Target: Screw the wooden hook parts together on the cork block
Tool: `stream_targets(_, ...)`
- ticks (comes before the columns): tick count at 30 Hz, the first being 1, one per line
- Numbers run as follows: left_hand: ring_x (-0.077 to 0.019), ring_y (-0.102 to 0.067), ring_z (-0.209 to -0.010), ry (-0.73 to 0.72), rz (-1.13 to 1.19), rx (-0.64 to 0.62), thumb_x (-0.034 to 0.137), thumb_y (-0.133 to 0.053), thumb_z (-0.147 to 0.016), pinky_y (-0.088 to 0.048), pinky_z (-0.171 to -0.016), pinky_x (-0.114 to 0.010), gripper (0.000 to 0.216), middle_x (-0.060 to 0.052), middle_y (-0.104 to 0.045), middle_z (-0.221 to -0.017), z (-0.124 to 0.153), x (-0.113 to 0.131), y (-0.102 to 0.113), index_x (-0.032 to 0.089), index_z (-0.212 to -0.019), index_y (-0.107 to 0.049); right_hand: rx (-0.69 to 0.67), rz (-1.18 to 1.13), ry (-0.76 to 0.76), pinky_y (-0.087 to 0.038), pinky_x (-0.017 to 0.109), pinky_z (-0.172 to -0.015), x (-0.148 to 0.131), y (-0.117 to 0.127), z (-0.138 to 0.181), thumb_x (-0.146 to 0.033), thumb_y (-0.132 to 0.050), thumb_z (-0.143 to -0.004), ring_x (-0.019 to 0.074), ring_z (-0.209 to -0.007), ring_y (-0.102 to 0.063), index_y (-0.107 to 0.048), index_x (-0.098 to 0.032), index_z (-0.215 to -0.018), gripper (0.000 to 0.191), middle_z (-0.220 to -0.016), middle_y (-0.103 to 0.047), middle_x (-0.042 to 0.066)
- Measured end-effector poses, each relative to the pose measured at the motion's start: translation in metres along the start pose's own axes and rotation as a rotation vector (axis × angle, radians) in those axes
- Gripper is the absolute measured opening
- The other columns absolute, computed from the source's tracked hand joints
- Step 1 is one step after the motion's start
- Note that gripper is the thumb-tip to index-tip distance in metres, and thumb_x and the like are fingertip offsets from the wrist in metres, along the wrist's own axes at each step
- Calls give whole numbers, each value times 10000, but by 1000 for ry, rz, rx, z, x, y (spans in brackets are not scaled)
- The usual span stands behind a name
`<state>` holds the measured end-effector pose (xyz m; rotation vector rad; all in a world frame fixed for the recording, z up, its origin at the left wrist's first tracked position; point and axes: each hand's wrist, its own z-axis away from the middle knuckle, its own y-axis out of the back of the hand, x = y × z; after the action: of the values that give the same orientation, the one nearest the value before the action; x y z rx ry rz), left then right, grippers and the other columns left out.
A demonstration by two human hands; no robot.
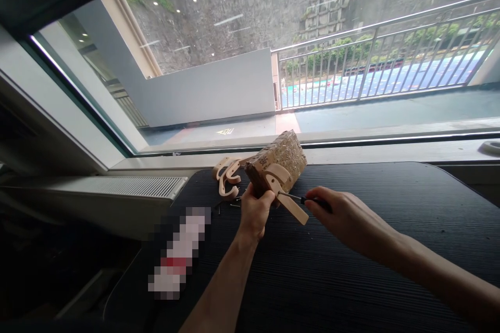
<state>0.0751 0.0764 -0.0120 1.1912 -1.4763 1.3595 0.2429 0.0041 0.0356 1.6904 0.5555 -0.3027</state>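
My left hand point(255, 213) is closed around the dark brown end of a wooden block point(291, 153), whose other faces look rough and tan. The block is tilted up above the black table. Against its near side lies a pale wooden hook point(289, 205), with one straight arm and one curved arm. Between its fingers, my right hand point(344, 216) grips the black handle of a screwdriver point(318, 203). The metal shaft points left to the hook's middle; whether the tip sits in a screw is too small to tell.
Several more wooden hooks point(228, 179) lie left of the block, with loose screws point(234, 203) near them. A blurred-out pinkish object point(182, 255) rests on the table's left side. Beyond the black table point(383, 239) stand a window sill point(390, 153) and large window.
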Motion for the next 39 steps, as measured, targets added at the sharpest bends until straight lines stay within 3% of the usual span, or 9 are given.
stream_targets(5, -110, -559, -672, 41, 34, 9, 81, -576, -583, -452, -629, -217, 251, 9, -640, -731, 0, -1, 0, 133, -820, -639, 127, 148, 227, -388, 261, -574, -6, 9, 1, -215, -496, -838, 153, -677, -610, -575, -197, -1033, 211, -873, -660, 27)
stream_targets(9, -102, -550, -644, 40, 67, 2, 94, -589, -587, -445, -611, -215, 241, 13, -632, -723, 0, -2, 0, 135, -819, -635, 165, 407, 524, -317, 274, -519, -1, 7, 4, -80, -437, -849, 150, -617, -543, -587, -152, -973, 207, -784, -602, 35)
stream_targets(12, -94, -537, -613, 30, 66, 2, 103, -599, -584, -434, -585, -208, 221, 23, -620, -692, 0, -2, 1, 136, -799, -633, 233, 492, 615, -280, 282, -504, 2, 1, 5, -89, -430, -869, 144, -576, -505, -597, -152, -905, 182, -721, -571, 26)
stream_targets(16, -91, -535, -600, -6, 40, 24, 113, -606, -585, -437, -573, -208, 239, 14, -625, -707, -2, -2, 2, 128, -821, -637, 260, 325, 375, -283, 279, -499, 0, -9, 3, -272, -382, -937, 140, -550, -537, -604, -174, -875, 250, -692, -608, 22)
stream_targets(19, -97, -547, -614, 25, 72, 44, 115, -608, -577, -452, -571, -214, 247, 12, -626, -719, -3, 0, 2, 129, -823, -631, 125, 89, 70, -327, 267, -527, -2, -8, 0, -363, -357, -935, 155, -608, -600, -607, -209, -881, 299, -696, -654, 14)
stream_targets(21, -98, -546, -601, 83, 122, 50, 113, -608, -559, -459, -560, -220, 240, 21, -614, -690, -4, 2, 3, 130, -798, -620, 36, 22, -20, -332, 264, -516, -2, -4, 0, -384, -378, -911, 161, -595, -602, -601, -232, -906, 270, -663, -654, -3)
stream_targets(23, -93, -533, -559, 139, 163, 44, 117, -610, -542, -454, -532, -222, 217, 32, -596, -642, -4, 5, 3, 128, -758, -604, 19, 18, -32, -331, 261, -495, -1, 2, 2, -374, -424, -874, 160, -550, -583, -579, -241, -980, 230, -644, -650, -17)
stream_targets(29, -103, -536, -531, 199, 207, 17, 128, -610, -529, -450, -511, -237, 217, 33, -592, -615, -3, 6, 3, 132, -745, -589, 201, 39, 118, -377, 254, -516, 0, 12, 13, -319, -471, -850, 141, -561, -590, -572, -229, -1041, 234, -763, -684, 9)
stream_targets(39, -86, -542, -578, 217, 213, -12, 100, -605, -531, -431, -563, -203, 253, 43, -604, -634, 1, 6, 0, 139, -781, -601, 217, 59, 239, -406, 253, -549, -2, 7, 13, -258, -481, -861, 132, -617, -607, -585, -213, -1045, 216, -856, -687, 10)
